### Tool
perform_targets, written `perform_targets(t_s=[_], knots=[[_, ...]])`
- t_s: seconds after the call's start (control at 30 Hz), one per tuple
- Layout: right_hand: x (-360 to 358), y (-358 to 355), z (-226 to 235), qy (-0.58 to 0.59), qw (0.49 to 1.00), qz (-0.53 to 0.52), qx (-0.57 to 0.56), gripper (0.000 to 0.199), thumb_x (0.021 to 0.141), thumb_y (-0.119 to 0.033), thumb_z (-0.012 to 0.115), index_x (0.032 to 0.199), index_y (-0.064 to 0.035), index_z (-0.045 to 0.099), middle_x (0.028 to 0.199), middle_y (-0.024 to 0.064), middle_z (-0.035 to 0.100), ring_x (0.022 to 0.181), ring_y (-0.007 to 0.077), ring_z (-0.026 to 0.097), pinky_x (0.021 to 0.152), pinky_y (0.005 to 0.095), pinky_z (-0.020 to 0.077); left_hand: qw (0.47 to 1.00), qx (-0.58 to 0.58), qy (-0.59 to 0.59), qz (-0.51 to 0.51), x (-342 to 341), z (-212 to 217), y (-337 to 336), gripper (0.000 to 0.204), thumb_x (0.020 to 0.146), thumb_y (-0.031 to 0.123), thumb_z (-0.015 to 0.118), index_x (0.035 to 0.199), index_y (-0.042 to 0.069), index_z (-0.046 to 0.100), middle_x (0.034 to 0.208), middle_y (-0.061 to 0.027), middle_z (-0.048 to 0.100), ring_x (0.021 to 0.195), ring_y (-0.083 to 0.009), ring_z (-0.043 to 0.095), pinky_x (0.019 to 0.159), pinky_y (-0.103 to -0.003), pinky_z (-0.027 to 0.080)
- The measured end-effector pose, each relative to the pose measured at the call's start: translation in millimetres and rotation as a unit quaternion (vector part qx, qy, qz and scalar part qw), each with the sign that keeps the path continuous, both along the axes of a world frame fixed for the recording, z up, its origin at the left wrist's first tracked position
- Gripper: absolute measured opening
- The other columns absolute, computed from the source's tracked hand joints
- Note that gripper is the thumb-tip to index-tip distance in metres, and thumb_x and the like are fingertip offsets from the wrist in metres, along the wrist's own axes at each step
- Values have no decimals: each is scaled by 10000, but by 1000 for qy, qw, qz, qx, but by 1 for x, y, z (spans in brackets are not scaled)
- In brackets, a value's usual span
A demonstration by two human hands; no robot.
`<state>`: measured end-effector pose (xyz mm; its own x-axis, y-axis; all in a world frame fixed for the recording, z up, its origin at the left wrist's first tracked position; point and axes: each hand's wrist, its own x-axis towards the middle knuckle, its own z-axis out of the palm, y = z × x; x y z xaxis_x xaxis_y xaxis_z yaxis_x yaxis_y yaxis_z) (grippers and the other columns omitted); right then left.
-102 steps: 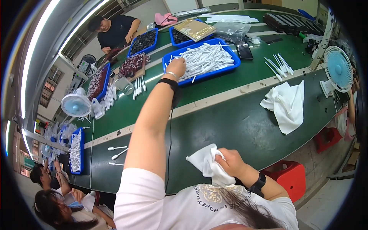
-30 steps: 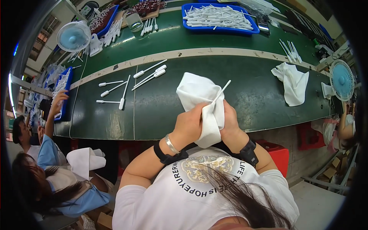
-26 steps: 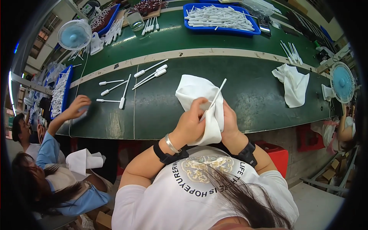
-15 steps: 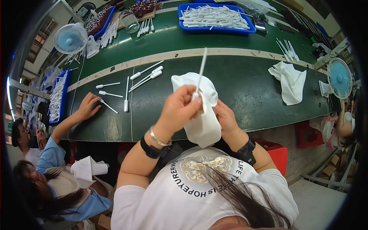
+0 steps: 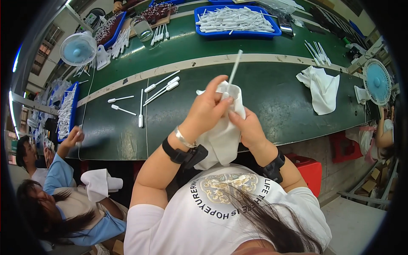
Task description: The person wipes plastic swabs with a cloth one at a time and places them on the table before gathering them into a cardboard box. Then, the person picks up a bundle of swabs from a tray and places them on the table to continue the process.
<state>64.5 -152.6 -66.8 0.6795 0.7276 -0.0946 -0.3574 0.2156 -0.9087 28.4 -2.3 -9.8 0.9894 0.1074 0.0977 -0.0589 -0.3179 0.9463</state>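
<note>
A slim white plastic stick with a wider end rises from between my hands, its tip pointing up and away from me. My left hand pinches its lower, wide end at the top of a white cloth. The left index finger is raised. My right hand grips the same cloth from the right, thumb pressed near the stick's base. The cloth hangs in folds toward my shirt and partly hides the stick's wide end. Several similar white sticks lie on the dark green bench to the left.
A blue tray heaped with white sticks stands at the back. Another crumpled white cloth lies to the right. Fans stand at both sides. At the left a co-worker's hand hovers by the bench edge, near another blue tray.
The stick now leans further right, and my right thumb has come up beside its base. My left index finger has lifted. The co-worker's hand has drawn back left; the stick it touched has left the bench.
</note>
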Motion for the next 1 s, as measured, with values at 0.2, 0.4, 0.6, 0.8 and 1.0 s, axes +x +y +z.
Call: perform_targets(t_s=[0.2, 0.4, 0.6, 0.8, 1.0], knots=[[5, -4, 1, 138, 986, 6, 92, 455, 918, -292, 432, 1254, 9, 369, 1187, 111, 499, 1076, 205, 507, 925, 350, 399, 995, -62, 67, 42, -15, -2, 28, 308, 843, 116, 540, 1122, 9, 466, 796, -31, 634, 557, -45, 477, 488, -202, 393], [0, -3, -1, 155, 983, 45, 92, 459, 935, -312, 381, 1262, 9, 356, 1209, 116, 482, 1092, 213, 495, 935, 351, 391, 986, -132, 84, 59, -14, -10, 31, 275, 848, 112, 528, 1099, 12, 477, 798, -21, 632, 549, -44, 454, 485, -204, 390], [0, 0, 1, 173, 979, 29, 102, 495, 931, -358, 363, 1265, 8, 352, 1212, 118, 476, 1091, 218, 493, 935, 354, 390, 990, -91, 104, -29, -23, -4, 24, 251, 861, 103, 512, 1092, 12, 473, 808, -38, 623, 546, -43, 445, 502, -192, 388], [21, -7, -44, 200, 873, 283, 344, 514, 940, -413, 267, 1239, -15, 394, 1126, 137, 525, 1034, 213, 520, 891, 343, 424, 908, -337, 94, -230, -36, -6, -12, 276, 875, 84, 489, 1137, 16, 437, 884, -78, 616, 603, -60, 503, 560, -188, 420], [-5, 6, 14, 321, 927, 61, 186, 545, 928, -451, 236, 1197, -25, 443, 1053, 142, 567, 904, 228, 562, 839, 389, 445, 866, -479, -21, -138, -44, -17, 4, 263, 899, 77, 448, 1154, 14, 425, 897, -73, 589, 661, -73, 519, 609, -205, 439]])
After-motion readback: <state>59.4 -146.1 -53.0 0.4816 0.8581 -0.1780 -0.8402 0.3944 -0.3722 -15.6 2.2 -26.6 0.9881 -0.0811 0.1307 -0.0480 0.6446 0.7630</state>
